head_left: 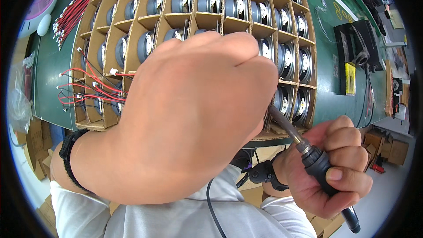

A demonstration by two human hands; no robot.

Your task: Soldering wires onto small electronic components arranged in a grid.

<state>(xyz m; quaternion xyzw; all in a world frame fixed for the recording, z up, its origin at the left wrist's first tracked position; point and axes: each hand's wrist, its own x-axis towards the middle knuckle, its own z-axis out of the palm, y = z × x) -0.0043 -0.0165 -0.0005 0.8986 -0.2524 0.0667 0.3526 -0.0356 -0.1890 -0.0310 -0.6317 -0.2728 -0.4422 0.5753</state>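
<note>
My right hand (339,167) is wrapped round the black handle of a soldering iron (318,164). The iron's metal barrel points up and left, its tip end by the lower edge of my left hand, near a round speaker (284,101). Close to the camera, my left hand (198,101) hangs over a partitioned cardboard box (94,124), back up and knuckles bent. Its fingertips, and whatever they may hold, are hidden, as are the cells under it. Several grey speakers with white terminal strips stand on edge in the cells. Red and black connector wires (94,86) lie across the left cells.
A bundle of red wires (79,9) lies at the far left, by a white and pink fan (42,4). On the green table (55,79) at right stand a black soldering station (359,44) and a yellow sponge (350,79). Cardboard boxes (392,150) sit beyond the table.
</note>
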